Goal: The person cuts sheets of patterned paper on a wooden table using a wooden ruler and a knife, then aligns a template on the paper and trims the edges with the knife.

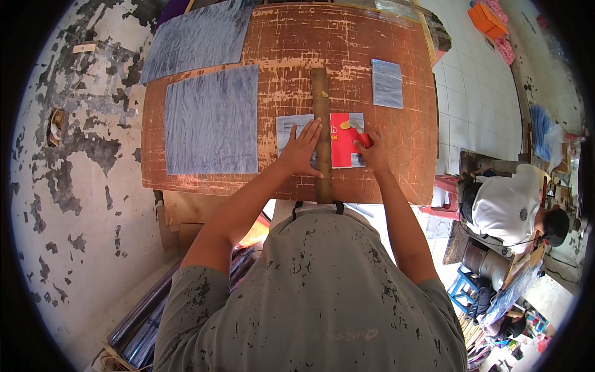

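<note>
My left hand (302, 150) lies flat with fingers spread, pressing a long wooden straightedge (321, 105) and the grey sheet (286, 128) under it onto the worn brown table (285, 49). The straightedge runs away from me across a red card (342, 149) that lies on the grey sheet. My right hand (372, 155) rests just right of the straightedge on the red card, fingers closed around a small red tool (365, 140); what kind of tool it is cannot be made out.
Two large grey sheets (212, 121) (198, 38) lie on the table's left and far left. A small grey piece (387, 84) sits at the right. Another person (508, 208) crouches on the tiled floor at right. Rolled material (149, 310) lies below left.
</note>
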`<state>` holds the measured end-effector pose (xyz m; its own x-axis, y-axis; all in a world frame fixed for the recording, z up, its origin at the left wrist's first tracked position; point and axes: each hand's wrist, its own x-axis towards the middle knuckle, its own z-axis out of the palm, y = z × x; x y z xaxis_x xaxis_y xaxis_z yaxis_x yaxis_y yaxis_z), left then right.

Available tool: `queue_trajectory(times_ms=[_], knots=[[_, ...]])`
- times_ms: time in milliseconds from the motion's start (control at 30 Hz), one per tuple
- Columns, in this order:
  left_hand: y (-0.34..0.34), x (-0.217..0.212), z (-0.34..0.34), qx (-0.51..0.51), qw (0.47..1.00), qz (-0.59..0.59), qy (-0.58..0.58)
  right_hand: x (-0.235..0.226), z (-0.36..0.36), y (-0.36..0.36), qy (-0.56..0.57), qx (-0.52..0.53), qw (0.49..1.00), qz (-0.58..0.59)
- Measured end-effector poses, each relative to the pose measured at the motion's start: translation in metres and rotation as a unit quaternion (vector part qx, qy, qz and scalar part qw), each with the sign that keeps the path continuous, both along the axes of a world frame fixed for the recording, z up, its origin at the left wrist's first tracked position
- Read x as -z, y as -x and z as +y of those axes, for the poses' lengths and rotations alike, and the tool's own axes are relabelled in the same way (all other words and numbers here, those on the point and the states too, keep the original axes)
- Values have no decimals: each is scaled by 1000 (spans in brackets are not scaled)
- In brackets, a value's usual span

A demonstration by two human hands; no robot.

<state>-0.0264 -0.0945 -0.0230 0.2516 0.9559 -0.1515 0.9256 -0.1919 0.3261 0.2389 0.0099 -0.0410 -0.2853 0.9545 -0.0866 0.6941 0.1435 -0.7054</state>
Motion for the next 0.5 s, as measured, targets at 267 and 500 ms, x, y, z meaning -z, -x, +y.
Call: queue_trajectory(times_ms=[267,500], knots=[[0,1,1,3,1000,-1,6,1,0,0,-8,0,1000,8],[-1,-3,2,6,1000,7,20,5,0,-2,-17,1,1000,11]])
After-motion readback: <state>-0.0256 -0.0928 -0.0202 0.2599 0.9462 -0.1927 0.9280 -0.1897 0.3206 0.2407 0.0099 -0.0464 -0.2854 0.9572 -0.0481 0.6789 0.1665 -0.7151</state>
